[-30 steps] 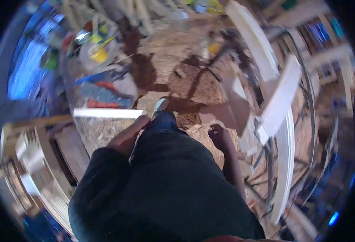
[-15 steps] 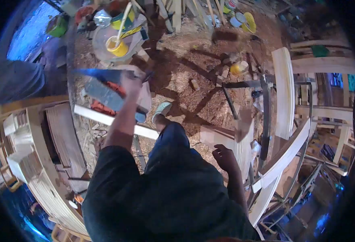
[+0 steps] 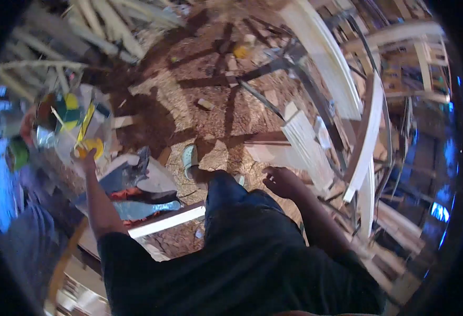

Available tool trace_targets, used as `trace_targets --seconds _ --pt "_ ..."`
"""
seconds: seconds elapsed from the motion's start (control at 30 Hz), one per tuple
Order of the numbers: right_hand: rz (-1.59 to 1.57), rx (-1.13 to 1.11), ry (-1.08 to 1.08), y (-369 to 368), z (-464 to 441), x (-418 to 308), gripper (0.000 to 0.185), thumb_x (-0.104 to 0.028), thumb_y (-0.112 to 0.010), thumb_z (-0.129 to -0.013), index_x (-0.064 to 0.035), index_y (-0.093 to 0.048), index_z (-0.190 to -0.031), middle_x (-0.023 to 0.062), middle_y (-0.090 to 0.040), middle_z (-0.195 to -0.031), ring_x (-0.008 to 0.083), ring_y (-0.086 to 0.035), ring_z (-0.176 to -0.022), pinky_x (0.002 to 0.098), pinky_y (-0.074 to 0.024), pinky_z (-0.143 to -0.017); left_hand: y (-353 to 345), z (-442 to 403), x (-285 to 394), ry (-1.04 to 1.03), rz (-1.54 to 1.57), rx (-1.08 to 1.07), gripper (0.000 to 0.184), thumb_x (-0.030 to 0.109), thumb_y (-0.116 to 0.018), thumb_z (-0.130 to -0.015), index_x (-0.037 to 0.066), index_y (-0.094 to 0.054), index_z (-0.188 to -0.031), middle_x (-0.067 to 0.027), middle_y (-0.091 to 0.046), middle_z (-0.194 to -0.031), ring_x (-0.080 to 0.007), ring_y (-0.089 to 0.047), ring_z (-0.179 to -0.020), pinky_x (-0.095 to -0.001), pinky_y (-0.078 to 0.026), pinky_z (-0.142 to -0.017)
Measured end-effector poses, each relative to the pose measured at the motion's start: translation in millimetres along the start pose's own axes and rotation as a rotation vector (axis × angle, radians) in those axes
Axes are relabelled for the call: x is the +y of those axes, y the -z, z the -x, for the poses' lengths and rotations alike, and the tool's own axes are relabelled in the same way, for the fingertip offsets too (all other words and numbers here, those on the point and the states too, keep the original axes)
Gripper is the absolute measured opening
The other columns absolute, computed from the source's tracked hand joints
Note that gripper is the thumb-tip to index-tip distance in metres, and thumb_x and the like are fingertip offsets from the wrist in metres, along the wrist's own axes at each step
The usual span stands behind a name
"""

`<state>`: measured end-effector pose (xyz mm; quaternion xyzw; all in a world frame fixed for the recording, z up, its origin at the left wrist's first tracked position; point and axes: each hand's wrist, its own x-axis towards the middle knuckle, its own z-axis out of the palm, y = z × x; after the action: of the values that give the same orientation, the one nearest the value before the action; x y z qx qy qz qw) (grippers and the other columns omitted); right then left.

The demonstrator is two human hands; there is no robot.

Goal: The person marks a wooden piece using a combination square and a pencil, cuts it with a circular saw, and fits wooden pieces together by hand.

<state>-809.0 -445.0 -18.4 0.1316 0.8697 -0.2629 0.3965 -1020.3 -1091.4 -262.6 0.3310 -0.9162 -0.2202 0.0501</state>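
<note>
My left hand (image 3: 85, 156) reaches out to a small yellow pot (image 3: 95, 147) and has its fingers closed at the near rim. A thin pale stick (image 3: 62, 120) slants up behind that rim. Nearer to me, a saw's dark handle (image 3: 143, 158) rests on a low surface, beside orange-red cloth (image 3: 128, 195) and a clear plastic bottle (image 3: 144, 210). My right hand (image 3: 284, 181) hangs over the floor with loosely bent fingers apart and nothing in it.
A round stand (image 3: 105, 100) carries the pot and other containers. Long planks (image 3: 323, 58) lie on a metal frame (image 3: 315, 92) at the right. Offcuts and shavings cover the floor, and poles (image 3: 107, 26) lie at upper left. A white strip of wood (image 3: 168, 221) lies near my leg.
My left hand has let go of the saw, which now lies down, and has moved left to the yellow pot. The view has turned. My right hand stays empty.
</note>
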Motion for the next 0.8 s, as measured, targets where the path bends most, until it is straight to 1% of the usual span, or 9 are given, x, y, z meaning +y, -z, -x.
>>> trace_targets --seconds 0.1,0.23,0.3,0.4,0.43,0.5,0.6,0.7,0.8 --pt "0.055 0.054 0.063 12.0 6.7 -6.6 0.041 -0.029 -0.063 -0.093 -0.0074 -0.063 -0.128 0.0232 -0.071 -0.106 0.0426 -0.068 -0.099 0.0503 -0.0536 -0.090 3.9 37.0 47.8 -0.302 -0.008 0.022 0.097 0.029 -0.095 -0.059 0.004 -0.048 -0.140 -0.0231 -0.055 -0.130 -0.0395 -0.055 -0.119 -0.0498 -0.045 -0.102" --pt "-0.015 0.166 0.126 45.4 48.7 -48.5 0.040 -0.025 -0.064 -0.093 -0.0042 -0.063 -0.127 0.0225 -0.070 -0.111 0.0426 -0.068 -0.101 0.0506 -0.0543 -0.087 -45.5 124.4 123.3 -0.616 0.113 -0.337 0.080 0.032 -0.092 -0.066 0.010 -0.056 -0.134 -0.0183 -0.060 -0.123 -0.0383 -0.056 -0.119 -0.0505 -0.046 -0.100" --pt "-0.057 0.213 0.370 48.6 62.5 -41.5 0.037 -0.025 -0.063 -0.094 -0.0045 -0.063 -0.125 0.0195 -0.068 -0.116 0.0394 -0.066 -0.107 0.0496 -0.0521 -0.093 0.0 220.7 236.7 -0.898 -0.170 -0.316 0.071 0.030 -0.081 -0.074 0.012 -0.054 -0.136 -0.0126 -0.059 -0.130 -0.0364 -0.064 -0.110 -0.0478 -0.056 -0.088" --pt "0.161 0.621 0.707 57.4 90.0 -25.3 0.042 -0.024 -0.062 -0.091 -0.0046 -0.062 -0.129 0.0174 -0.067 -0.118 0.0335 -0.064 -0.113 0.0502 -0.0515 -0.093 13.7 332.4 324.7 -1.381 -0.108 -0.483 0.070 0.028 -0.080 -0.070 0.017 -0.055 -0.134 -0.0108 -0.059 -0.126 -0.0336 -0.063 -0.110 -0.0469 -0.053 -0.089" --pt "0.218 0.618 0.614 55.6 100.9 -11.0 0.040 -0.023 -0.062 -0.091 -0.0033 -0.063 -0.126 0.0166 -0.066 -0.121 0.0319 -0.062 -0.116 0.0491 -0.0512 -0.093 16.4 368.1 343.9 -1.508 -0.027 -0.542 0.071 0.026 -0.080 -0.068 0.018 -0.055 -0.134 -0.0102 -0.059 -0.126 -0.0339 -0.062 -0.111 -0.0478 -0.052 -0.092" --pt "0.322 0.610 0.412 51.0 121.1 29.5 0.037 -0.022 -0.061 -0.090 -0.0008 -0.064 -0.120 0.0149 -0.064 -0.127 0.0289 -0.059 -0.123 0.0469 -0.0505 -0.095 0.0 435.6 373.3 -1.476 -0.214 -0.841 0.073 0.025 -0.082 -0.066 0.019 -0.055 -0.134 -0.0099 -0.058 -0.126 -0.0346 -0.060 -0.114 -0.0497 -0.050 -0.095" --pt "0.306 0.650 0.011 13.1 143.0 112.1 0.028 -0.019 -0.059 -0.090 0.0003 -0.066 -0.109 0.0182 -0.068 -0.118 0.0297 -0.066 -0.112 0.0459 -0.0542 -0.086 4.0 538.8 405.3 -1.686 -0.119 -0.877 0.076 0.028 -0.084 -0.065 0.021 -0.055 -0.134 -0.0096 -0.058 -0.127 -0.0368 -0.060 -0.113 -0.0512 -0.049 -0.093" --pt "-0.105 0.407 -0.283 0.0 187.5 175.1 0.033 -0.022 -0.061 -0.089 -0.0037 -0.066 -0.117 0.0186 -0.072 -0.103 0.0370 -0.071 -0.094 0.0484 -0.0560 -0.077 12.7 618.6 432.0 -1.850 -0.228 -0.954 0.075 0.036 -0.086 -0.065 0.022 -0.057 -0.133 -0.0092 -0.058 -0.126 -0.0378 -0.060 -0.113 -0.0520 -0.049 -0.092" --pt "-0.237 0.539 -0.328 -51.7 211.4 231.4 0.027 -0.021 -0.062 -0.087 -0.0063 -0.071 -0.108 0.0183 -0.073 -0.092 0.0384 -0.073 -0.083 0.0502 -0.0571 -0.069 8.6 681.2 440.6 -2.008 -0.276 -0.929 0.077 0.043 -0.087 -0.066 0.020 -0.058 -0.134 -0.0104 -0.056 -0.131 -0.0380 -0.060 -0.113 -0.0529 -0.049 -0.093"
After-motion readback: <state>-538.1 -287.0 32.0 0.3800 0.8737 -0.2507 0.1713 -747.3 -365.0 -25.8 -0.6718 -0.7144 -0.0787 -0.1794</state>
